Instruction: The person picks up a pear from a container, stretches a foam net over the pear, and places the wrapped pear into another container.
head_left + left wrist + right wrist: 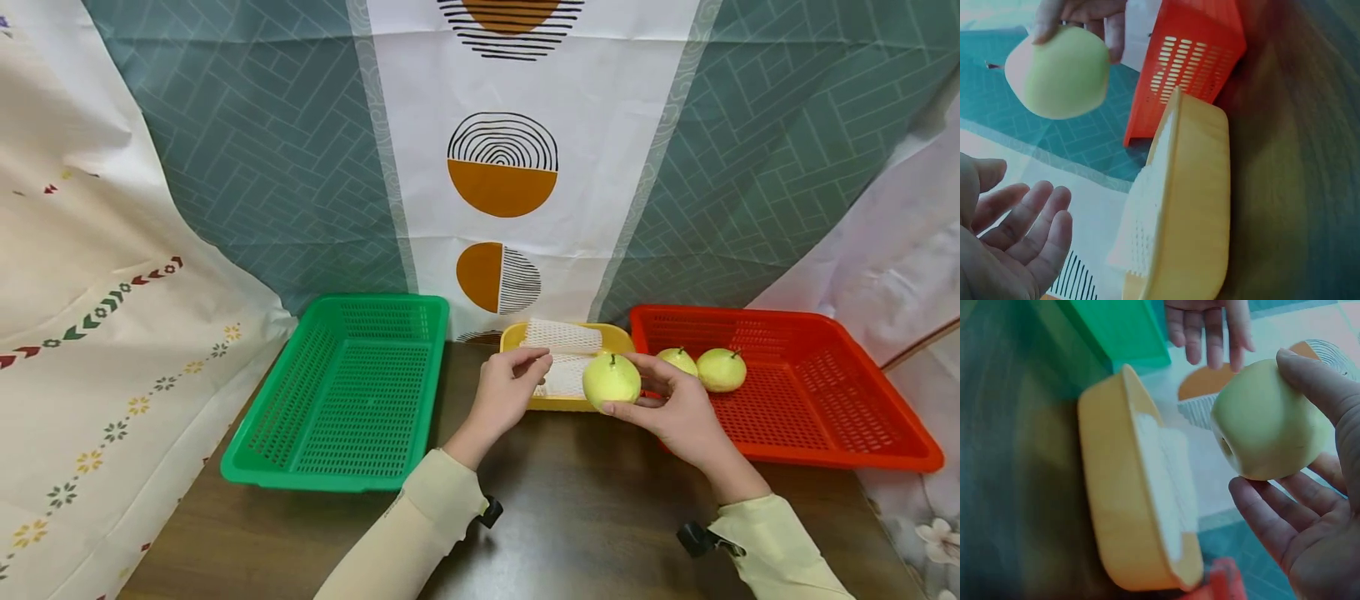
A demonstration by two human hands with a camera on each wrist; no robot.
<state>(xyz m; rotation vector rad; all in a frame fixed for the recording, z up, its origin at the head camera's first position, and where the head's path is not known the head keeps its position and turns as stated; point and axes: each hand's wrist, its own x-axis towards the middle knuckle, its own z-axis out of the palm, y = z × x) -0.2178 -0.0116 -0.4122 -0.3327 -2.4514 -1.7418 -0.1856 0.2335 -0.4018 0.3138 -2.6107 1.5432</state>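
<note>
My right hand (675, 410) grips a yellow-green pear (611, 380) between thumb and fingers, its stem pointing up, in front of the yellow basket (564, 404). In the right wrist view the pear (1266, 419) is held up off the table. My left hand (510, 385) hovers over the left part of the yellow basket with relaxed fingers and nothing in them; the left wrist view shows its palm bare. White foam nets (562, 335) lie in the yellow basket. Two more pears, one (722, 370) fully visible and another (677, 360) partly behind my hand, sit in the red basket (780, 408).
A green basket (367, 400) stands on the left of the brown wooden table (555, 508). The red basket is on the right, close beside the yellow one. A patterned cloth (645, 167) hangs behind all three.
</note>
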